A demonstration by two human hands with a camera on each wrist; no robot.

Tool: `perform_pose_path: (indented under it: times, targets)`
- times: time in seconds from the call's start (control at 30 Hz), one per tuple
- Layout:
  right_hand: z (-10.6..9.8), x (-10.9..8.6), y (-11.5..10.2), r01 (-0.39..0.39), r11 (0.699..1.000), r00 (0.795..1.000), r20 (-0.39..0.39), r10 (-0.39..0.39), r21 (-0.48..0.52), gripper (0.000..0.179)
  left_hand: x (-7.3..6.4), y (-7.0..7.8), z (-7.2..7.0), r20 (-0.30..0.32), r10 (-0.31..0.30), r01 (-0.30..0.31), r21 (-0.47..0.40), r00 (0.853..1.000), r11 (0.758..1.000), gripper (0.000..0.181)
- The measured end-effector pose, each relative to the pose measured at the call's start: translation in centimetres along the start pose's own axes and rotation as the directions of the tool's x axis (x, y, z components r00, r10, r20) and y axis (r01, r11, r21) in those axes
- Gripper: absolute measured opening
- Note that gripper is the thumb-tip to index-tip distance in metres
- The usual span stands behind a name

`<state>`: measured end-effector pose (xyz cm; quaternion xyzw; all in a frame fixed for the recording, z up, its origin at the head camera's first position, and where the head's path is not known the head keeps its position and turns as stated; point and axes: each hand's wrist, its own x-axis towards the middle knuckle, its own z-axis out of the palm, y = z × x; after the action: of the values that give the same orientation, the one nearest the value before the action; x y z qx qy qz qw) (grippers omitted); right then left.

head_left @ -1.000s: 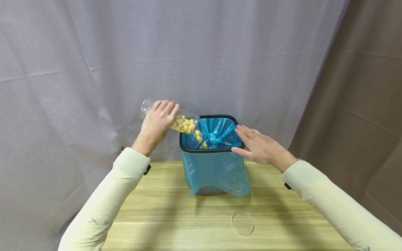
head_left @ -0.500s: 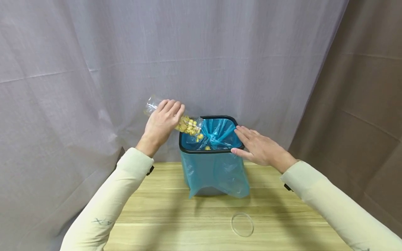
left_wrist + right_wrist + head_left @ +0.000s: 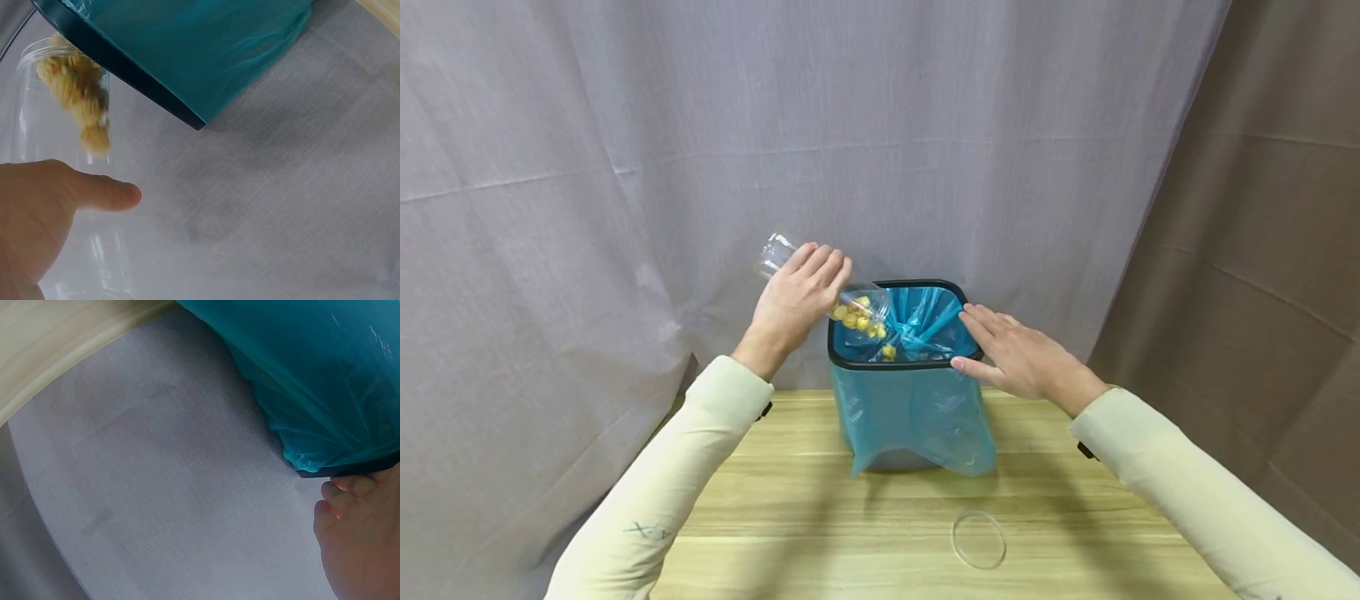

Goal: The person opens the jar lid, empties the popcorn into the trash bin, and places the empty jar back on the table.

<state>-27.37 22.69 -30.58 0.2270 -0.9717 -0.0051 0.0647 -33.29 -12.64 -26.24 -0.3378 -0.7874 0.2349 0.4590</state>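
In the head view my left hand (image 3: 797,296) grips a clear jar (image 3: 777,252), tilted with its mouth down over the left side of a trash bin (image 3: 904,365). Yellow popcorn-like pieces (image 3: 853,312) gather near the mouth, and one is falling into the bin. The left wrist view shows the thumb (image 3: 106,192) across the jar, with the yellow clump (image 3: 75,87) at its neck. A blue bag (image 3: 917,417) lines the bin under a black rim. My right hand (image 3: 1018,354) rests at the rim's right side with its fingers straight.
A clear ring or round lid (image 3: 978,540) lies on the wooden table (image 3: 880,517) in front of the bin. A grey curtain (image 3: 880,142) hangs close behind the bin, and a darker curtain (image 3: 1262,275) hangs at the right.
My left hand and the jar have shifted right and tipped more steeply over the bin. Fewer yellow pieces are in the jar. My right hand stays at the rim.
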Motion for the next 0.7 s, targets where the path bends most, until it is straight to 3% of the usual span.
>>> perform_pose_path:
  times: [0.3,0.57,0.7]
  targets:
    - [-0.16,0.06,0.11,-0.005,1.0,1.0,0.003,0.005,-0.004,0.092,0.47,0.19,-0.06,-0.059,0.029,-0.027,0.037,0.998,0.999,0.06]
    - [-0.19,0.07,0.17,-0.005,1.0,1.0,0.001,0.005,-0.001,0.092,0.71,0.46,-0.04,-0.038,0.049,-0.046,0.073,0.998,0.996,0.057]
    - [-0.23,0.02,0.17,-0.009,1.0,1.0,0.003,0.009,0.005,0.092,0.79,0.71,-0.19,-0.03,0.024,-0.023,0.01,0.999,1.0,0.057]
